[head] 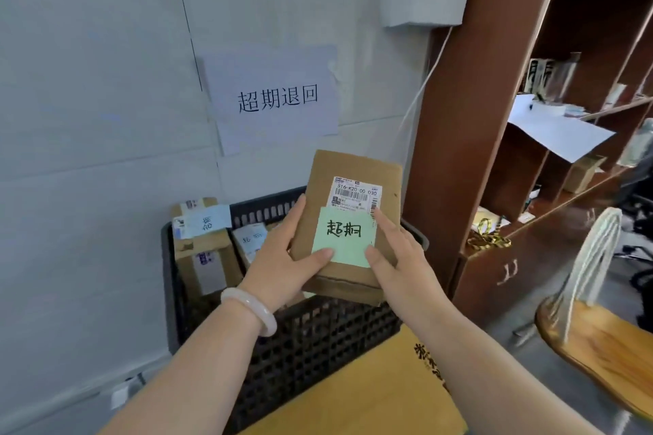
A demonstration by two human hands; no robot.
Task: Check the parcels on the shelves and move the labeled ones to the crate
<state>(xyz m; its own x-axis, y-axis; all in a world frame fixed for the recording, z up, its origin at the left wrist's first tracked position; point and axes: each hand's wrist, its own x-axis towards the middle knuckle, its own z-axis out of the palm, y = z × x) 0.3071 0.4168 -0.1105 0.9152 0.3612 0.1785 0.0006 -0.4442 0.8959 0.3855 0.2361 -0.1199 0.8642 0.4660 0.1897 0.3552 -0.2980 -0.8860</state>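
I hold a flat brown cardboard parcel [348, 173] above the black plastic crate [318, 339]. It carries a white shipping label [356, 196] and a green sticky note [344, 237] with handwritten characters. My left hand [282, 258] grips the parcel's left edge, thumb on the note. My right hand [395, 258] holds the right side, thumb and forefinger on the note's edge. Inside the crate stand other brown parcels [203, 251] with blue notes.
A paper sign [272, 99] hangs on the white wall behind the crate. A brown wooden shelf unit [494, 116] stands to the right, holding papers and small boxes. A yellow-brown envelope or box [371, 392] lies in front of the crate. A wooden stool [600, 339] sits lower right.
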